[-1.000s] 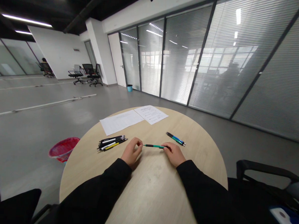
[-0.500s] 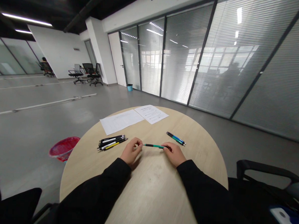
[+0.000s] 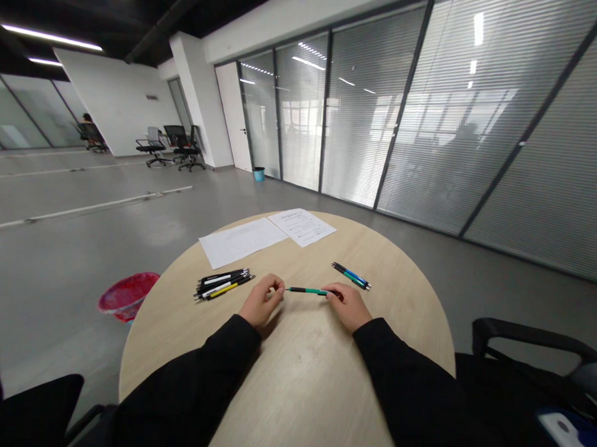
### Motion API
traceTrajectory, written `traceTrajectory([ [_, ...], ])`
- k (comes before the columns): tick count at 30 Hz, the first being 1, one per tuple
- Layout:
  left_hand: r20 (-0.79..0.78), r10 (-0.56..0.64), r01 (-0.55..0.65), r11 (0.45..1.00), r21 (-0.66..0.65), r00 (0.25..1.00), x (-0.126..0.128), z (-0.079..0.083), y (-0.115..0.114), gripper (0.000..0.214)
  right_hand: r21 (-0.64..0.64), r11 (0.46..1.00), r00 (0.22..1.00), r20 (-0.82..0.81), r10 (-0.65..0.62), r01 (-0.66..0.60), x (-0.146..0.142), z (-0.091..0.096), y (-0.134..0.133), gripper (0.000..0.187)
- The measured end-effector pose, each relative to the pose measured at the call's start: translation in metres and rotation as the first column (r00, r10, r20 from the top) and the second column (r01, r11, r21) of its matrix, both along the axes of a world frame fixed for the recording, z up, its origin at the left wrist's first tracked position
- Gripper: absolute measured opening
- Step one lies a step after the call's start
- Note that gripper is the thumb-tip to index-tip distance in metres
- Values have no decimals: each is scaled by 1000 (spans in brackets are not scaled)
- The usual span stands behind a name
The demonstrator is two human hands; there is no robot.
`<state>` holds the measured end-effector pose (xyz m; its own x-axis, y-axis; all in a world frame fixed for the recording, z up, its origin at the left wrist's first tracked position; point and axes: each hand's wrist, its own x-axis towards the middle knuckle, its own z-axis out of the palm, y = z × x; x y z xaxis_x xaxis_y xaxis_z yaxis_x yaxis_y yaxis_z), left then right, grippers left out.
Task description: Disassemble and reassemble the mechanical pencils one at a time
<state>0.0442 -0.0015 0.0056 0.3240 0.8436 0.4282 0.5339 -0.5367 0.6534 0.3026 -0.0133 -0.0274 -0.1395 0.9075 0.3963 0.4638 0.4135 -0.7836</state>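
One left hand (image 3: 262, 301) and one right hand (image 3: 349, 307) held one green-and-black pen (image 3: 307, 291) between their fingers. Two pens (image 3: 350, 275) lay beyond the right fingers, at least four pens (image 3: 222, 285) left of the left fingers, and two paper sheets (image 3: 240, 242) beyond both.

The left hand (image 3: 261, 303) and right hand (image 3: 348, 307) hold a green-and-black pen (image 3: 307, 291) by its ends over the round tabletop (image 3: 309, 397), between a bundle of pens (image 3: 222, 285) and two pens (image 3: 350, 276).

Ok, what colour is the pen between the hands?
The pen is black and green, clearest in the head view.
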Motion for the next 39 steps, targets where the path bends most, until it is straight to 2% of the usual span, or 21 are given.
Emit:
traceTrajectory([
  [21, -8, -2, 1, 1000, -26, 1000, 2, 2, -3, 14, -22, 997, 994, 76, 77, -76, -2, 6, -5, 17],
  [39, -27, 10, -12, 998, -59, 1000, 2, 2, -3, 17, 3, 997, 995, 69, 75, -75, -4, 10, -8, 17],
])
